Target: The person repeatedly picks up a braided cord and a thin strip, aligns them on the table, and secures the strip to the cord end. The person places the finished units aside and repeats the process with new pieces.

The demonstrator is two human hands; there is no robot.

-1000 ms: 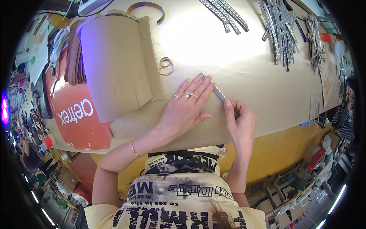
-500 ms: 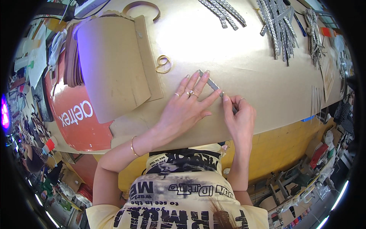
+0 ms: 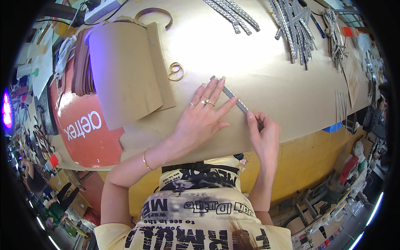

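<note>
A narrow grey braided strap (image 3: 241,105) lies slantwise on the paper-covered table in front of me. My left hand (image 3: 199,116) rests flat across its upper end, fingers stretched out and pressing it down. At the strap's lower end my right hand (image 3: 266,132) pinches it between thumb and fingers. The part inside the right hand is mostly hidden. A gold-coloured curled band (image 3: 176,71) lies beyond my left hand.
To the left, a curved brown cardboard sheet (image 3: 125,77) and a stack of brown strips (image 3: 83,68) rest by a red board (image 3: 89,141). Silver braided straps (image 3: 233,16) and a larger bundle (image 3: 293,33) lie at the far side. Thin rods (image 3: 341,106) are at the right edge.
My right hand has slid down along the strap, away from my left hand, and more of the strap shows between them. The left hand stays flat on it. The view has shifted slightly.
</note>
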